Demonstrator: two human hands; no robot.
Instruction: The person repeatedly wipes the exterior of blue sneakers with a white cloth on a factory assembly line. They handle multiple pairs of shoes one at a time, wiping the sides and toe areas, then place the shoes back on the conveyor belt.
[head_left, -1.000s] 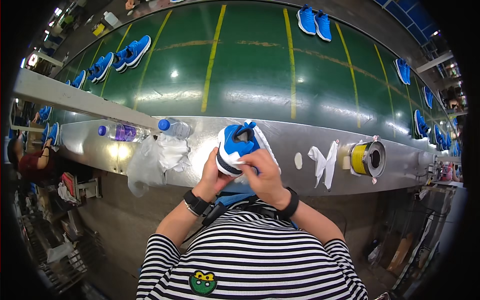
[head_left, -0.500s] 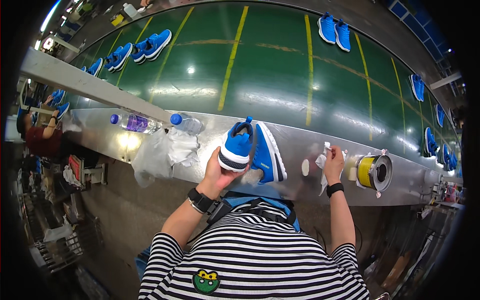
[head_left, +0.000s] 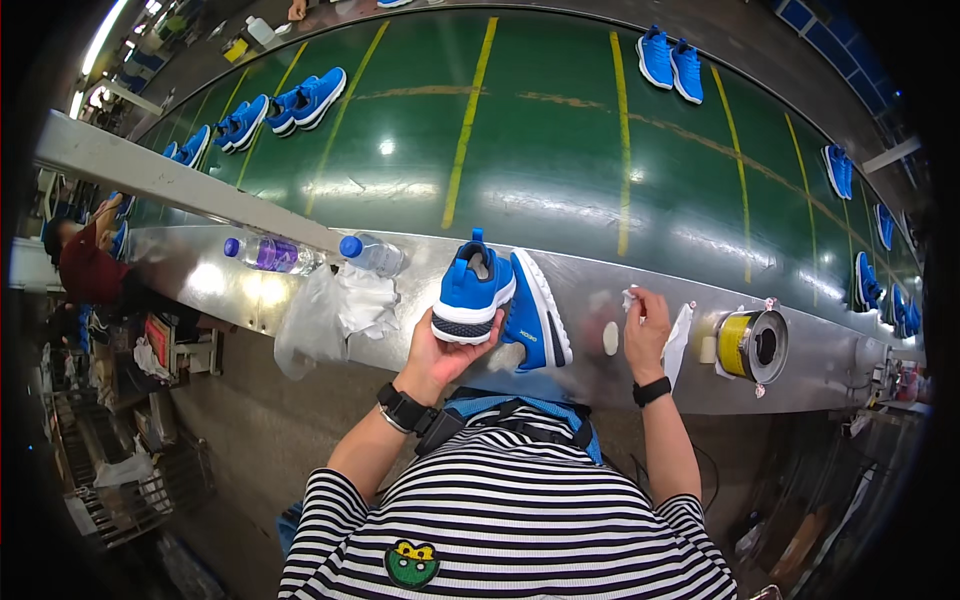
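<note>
My left hand is wrapped round the heel and sole of a blue sneaker with a white midsole, its black-patterned heel toward me. Right beside it, a second blue sneaker lies on its side on the metal ledge. Over the ledge farther right, my right hand pinches a small white cloth or tissue at its fingertips. A white strip of paper or cloth lies just right of that hand, and a white oval pad is just left of it.
A yellow-banded round tin stands at the right. Two plastic bottles and a plastic bag lie at the left, below a slanted grey bar. Blue sneakers sit in pairs on the green belt. Another person is far left.
My right hand has moved left with the white cloth or tissue, away from the tin. The sneaker in my left hand has shifted and tilted slightly.
</note>
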